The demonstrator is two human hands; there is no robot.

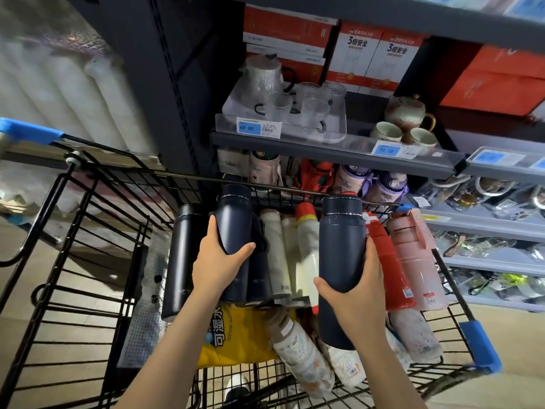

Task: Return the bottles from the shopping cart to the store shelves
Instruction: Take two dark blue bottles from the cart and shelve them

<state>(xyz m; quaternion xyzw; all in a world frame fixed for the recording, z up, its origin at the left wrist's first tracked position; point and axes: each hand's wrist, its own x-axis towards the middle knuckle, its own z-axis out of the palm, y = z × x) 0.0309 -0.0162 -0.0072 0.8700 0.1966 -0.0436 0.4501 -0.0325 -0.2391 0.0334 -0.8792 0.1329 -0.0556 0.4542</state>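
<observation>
Left hand (219, 265) grips one navy bottle (234, 219), right hand (358, 293) grips another navy bottle (342, 252); both held above shopping cart (88, 231). Lower bottle shelf (336, 156) partly hidden behind cart rim.

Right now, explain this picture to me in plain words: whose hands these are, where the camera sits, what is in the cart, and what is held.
There is no machine here. A person wears a camera on the head, looking forward and down at their own hands. The left hand has its grip on one dark navy bottle; the right hand holds a second navy bottle. Below them is a black wire shopping cart with more bottles lying in it, among them a red bottle and a pink bottle, plus a yellow pack. Ahead are grey store shelves holding a glass pitcher set and a ceramic tea set.
</observation>
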